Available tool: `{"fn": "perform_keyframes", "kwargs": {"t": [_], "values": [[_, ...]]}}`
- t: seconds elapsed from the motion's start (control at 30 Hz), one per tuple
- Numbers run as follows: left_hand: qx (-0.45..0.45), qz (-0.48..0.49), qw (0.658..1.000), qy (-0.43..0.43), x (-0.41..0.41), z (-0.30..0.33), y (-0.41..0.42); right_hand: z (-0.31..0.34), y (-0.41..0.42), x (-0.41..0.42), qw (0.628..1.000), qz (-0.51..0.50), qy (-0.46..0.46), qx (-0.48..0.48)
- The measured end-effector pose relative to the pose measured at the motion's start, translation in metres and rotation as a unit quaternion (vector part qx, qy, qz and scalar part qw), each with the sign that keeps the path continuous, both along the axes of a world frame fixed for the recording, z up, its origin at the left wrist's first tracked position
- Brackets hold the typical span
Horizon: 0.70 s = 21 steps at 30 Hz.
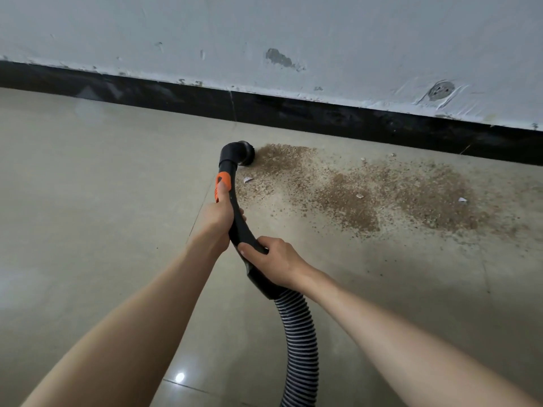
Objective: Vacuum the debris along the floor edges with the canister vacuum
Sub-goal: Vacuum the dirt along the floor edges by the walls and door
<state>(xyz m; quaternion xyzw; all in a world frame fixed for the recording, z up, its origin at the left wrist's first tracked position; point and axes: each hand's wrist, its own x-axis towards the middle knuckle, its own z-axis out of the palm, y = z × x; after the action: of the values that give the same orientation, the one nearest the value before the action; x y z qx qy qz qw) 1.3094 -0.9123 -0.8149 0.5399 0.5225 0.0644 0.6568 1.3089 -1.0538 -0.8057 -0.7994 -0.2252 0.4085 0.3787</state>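
The curved wand (235, 212) is gripped by both the left hand (219, 214) and right hand (271, 261), its nozzle (245, 154) touching the left end of the debris (367, 189), which is spread rightward along the baseboard (293, 113).

nozzle (245, 154) on floor (88, 201) | debris (367, 192) right of it | baseboard (323, 116) behind
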Motion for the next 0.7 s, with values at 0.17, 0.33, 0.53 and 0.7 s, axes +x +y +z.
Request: {"fn": "perform_keyframes", "kwargs": {"t": [0.17,0.33,0.53,0.7], "values": [[0.019,-0.021,1.000,-0.005,0.015,0.003,-0.015,-0.003,-0.011,0.008,1.000,-0.024,0.009,0.007],[0.019,-0.036,0.999,0.002,0.033,-0.001,-0.024,-0.007,-0.020,0.019,0.999,-0.043,0.012,0.016],[0.022,-0.062,0.998,0.018,0.050,-0.004,-0.036,-0.010,-0.035,0.031,0.997,-0.068,0.010,0.030],[0.018,-0.093,0.995,0.014,0.058,-0.004,-0.056,-0.012,-0.053,0.031,0.995,-0.090,0.009,0.034]]}}
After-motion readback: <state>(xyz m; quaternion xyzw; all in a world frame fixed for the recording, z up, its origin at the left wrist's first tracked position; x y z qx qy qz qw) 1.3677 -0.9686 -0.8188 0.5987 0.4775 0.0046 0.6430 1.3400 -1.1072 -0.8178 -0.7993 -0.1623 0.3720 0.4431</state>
